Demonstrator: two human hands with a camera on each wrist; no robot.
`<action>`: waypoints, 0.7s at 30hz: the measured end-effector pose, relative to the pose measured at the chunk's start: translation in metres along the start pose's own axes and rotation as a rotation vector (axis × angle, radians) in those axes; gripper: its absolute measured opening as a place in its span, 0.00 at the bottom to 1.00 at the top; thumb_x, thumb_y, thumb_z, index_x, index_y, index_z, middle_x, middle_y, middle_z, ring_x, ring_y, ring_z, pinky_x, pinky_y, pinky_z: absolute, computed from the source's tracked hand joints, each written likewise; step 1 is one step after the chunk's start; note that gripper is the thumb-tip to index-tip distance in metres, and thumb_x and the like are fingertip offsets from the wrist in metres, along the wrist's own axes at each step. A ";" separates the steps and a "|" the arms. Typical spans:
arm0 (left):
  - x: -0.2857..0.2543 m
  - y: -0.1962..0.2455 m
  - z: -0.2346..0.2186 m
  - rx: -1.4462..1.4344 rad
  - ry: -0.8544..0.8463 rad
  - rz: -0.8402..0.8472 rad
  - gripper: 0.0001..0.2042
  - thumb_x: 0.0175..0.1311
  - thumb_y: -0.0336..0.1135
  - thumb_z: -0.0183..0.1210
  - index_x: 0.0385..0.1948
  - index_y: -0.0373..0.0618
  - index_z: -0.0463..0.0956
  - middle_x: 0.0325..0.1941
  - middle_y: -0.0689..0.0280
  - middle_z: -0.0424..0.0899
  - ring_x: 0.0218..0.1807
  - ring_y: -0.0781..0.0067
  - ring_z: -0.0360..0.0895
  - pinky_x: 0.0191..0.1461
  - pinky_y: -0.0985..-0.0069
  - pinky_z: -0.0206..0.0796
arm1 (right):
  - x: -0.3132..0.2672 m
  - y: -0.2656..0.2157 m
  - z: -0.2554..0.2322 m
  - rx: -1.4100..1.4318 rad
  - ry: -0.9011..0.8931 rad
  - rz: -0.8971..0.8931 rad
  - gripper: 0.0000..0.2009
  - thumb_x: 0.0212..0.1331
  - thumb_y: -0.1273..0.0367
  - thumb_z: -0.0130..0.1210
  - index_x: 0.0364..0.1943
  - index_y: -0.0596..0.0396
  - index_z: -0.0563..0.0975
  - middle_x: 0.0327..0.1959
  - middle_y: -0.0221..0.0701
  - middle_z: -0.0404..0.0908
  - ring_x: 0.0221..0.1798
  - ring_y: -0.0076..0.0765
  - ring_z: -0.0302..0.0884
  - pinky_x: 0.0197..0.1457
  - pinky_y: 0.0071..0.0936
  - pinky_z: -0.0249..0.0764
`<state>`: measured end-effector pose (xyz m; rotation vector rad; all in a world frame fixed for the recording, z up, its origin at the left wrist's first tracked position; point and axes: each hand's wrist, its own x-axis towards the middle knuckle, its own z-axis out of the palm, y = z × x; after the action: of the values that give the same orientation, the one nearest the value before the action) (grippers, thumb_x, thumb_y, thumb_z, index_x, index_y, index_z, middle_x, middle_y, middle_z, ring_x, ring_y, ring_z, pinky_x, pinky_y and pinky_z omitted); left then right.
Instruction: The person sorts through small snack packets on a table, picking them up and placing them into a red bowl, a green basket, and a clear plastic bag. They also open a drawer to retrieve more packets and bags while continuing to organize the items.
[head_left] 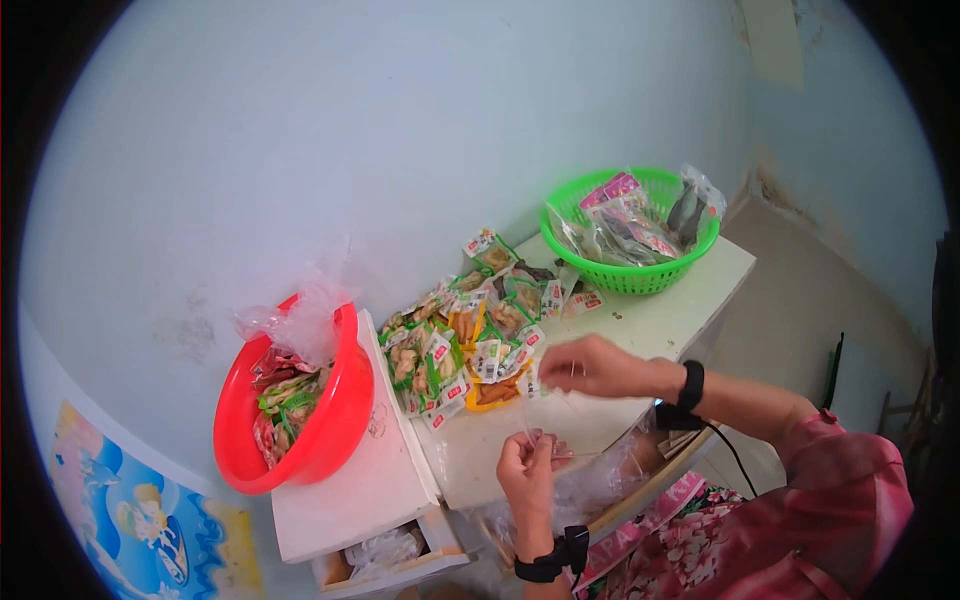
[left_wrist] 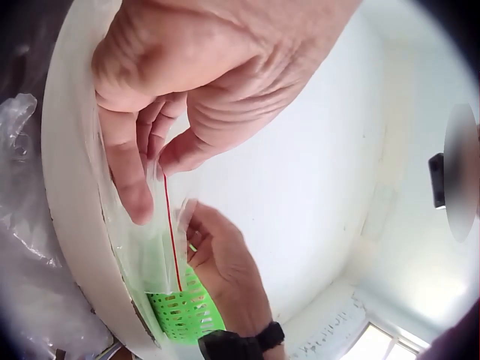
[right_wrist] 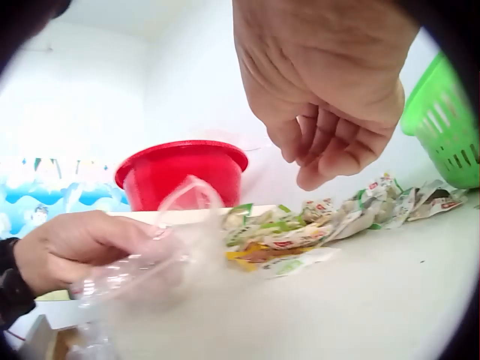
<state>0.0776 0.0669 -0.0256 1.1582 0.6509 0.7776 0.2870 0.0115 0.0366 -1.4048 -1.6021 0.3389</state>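
Note:
My left hand (head_left: 527,470) (left_wrist: 195,82) (right_wrist: 94,251) pinches a clear plastic bag (left_wrist: 135,240) (right_wrist: 142,277) between thumb and fingers, low over the white table's front edge. A thin red line runs along the bag in the left wrist view. The bag's mouth stands apart as a loop in the right wrist view. My right hand (head_left: 600,368) (left_wrist: 221,262) (right_wrist: 322,97) hovers above and beside the bag, fingers loosely bent, with a gap to the bag in the right wrist view. Small printed food packets (head_left: 405,360) (right_wrist: 292,232) lie heaped beyond the hands.
A red basin (head_left: 345,400) (right_wrist: 184,169) with packets and clear plastic stands at the left. At the back right is a green basket (head_left: 630,278) (left_wrist: 176,311) (right_wrist: 450,127) holding larger packages. Clear bags (head_left: 385,552) fill an open drawer (head_left: 448,540) below; more plastic (head_left: 600,485) lies near the lap.

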 end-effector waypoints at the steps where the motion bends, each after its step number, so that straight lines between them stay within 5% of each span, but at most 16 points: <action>1: 0.000 -0.001 -0.001 -0.007 -0.010 -0.002 0.05 0.70 0.24 0.61 0.41 0.34 0.74 0.38 0.59 0.84 0.37 0.69 0.86 0.40 0.68 0.87 | 0.009 0.007 -0.007 -0.045 0.053 0.137 0.07 0.67 0.70 0.62 0.42 0.60 0.81 0.33 0.32 0.86 0.34 0.27 0.84 0.38 0.28 0.80; 3: 0.001 -0.001 -0.003 0.014 -0.025 -0.014 0.06 0.69 0.24 0.62 0.41 0.34 0.75 0.38 0.60 0.84 0.37 0.70 0.85 0.40 0.69 0.86 | 0.024 0.040 -0.017 -0.171 0.175 0.246 0.11 0.67 0.65 0.64 0.36 0.61 0.80 0.27 0.34 0.84 0.31 0.29 0.84 0.34 0.30 0.78; 6: 0.000 -0.001 -0.005 0.028 -0.060 -0.015 0.08 0.67 0.24 0.65 0.42 0.34 0.75 0.38 0.61 0.84 0.36 0.72 0.85 0.41 0.72 0.85 | 0.036 0.079 -0.024 -0.398 0.169 0.376 0.17 0.64 0.55 0.65 0.32 0.57 0.82 0.25 0.38 0.84 0.29 0.45 0.82 0.34 0.41 0.75; 10: -0.002 -0.003 -0.003 0.140 -0.072 0.050 0.11 0.64 0.25 0.68 0.42 0.34 0.76 0.37 0.62 0.84 0.35 0.76 0.84 0.41 0.77 0.82 | 0.048 0.094 -0.010 -0.375 0.087 0.477 0.25 0.60 0.45 0.66 0.29 0.56 0.81 0.23 0.37 0.81 0.28 0.41 0.80 0.33 0.40 0.73; 13: 0.000 -0.014 -0.005 0.340 -0.090 0.168 0.12 0.62 0.25 0.69 0.43 0.34 0.77 0.36 0.64 0.84 0.34 0.78 0.83 0.41 0.78 0.81 | 0.054 0.096 0.003 -0.320 0.079 0.512 0.23 0.57 0.48 0.70 0.30 0.57 0.81 0.24 0.36 0.82 0.28 0.38 0.80 0.33 0.38 0.73; 17: -0.002 -0.013 0.001 0.337 -0.035 0.149 0.11 0.61 0.26 0.69 0.42 0.35 0.78 0.33 0.65 0.85 0.32 0.78 0.83 0.38 0.79 0.77 | 0.054 0.115 0.009 -0.182 0.188 0.328 0.16 0.58 0.58 0.70 0.29 0.57 0.80 0.24 0.36 0.81 0.28 0.35 0.81 0.32 0.37 0.74; 19: -0.002 -0.012 0.001 0.354 -0.035 0.131 0.11 0.63 0.24 0.67 0.43 0.34 0.77 0.35 0.65 0.83 0.32 0.79 0.82 0.38 0.78 0.80 | 0.053 0.107 0.007 -0.225 0.255 0.191 0.12 0.61 0.65 0.68 0.31 0.58 0.78 0.24 0.34 0.80 0.27 0.32 0.81 0.29 0.35 0.74; 21: -0.002 -0.011 0.003 0.354 -0.015 0.138 0.11 0.63 0.25 0.67 0.44 0.34 0.77 0.35 0.65 0.82 0.31 0.80 0.81 0.36 0.78 0.80 | 0.041 0.073 -0.005 -0.016 0.271 0.273 0.09 0.63 0.69 0.64 0.33 0.58 0.76 0.24 0.33 0.79 0.25 0.30 0.81 0.25 0.32 0.75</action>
<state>0.0811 0.0615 -0.0347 1.5436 0.7201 0.7881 0.3408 0.0679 0.0055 -1.6110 -1.1992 0.2799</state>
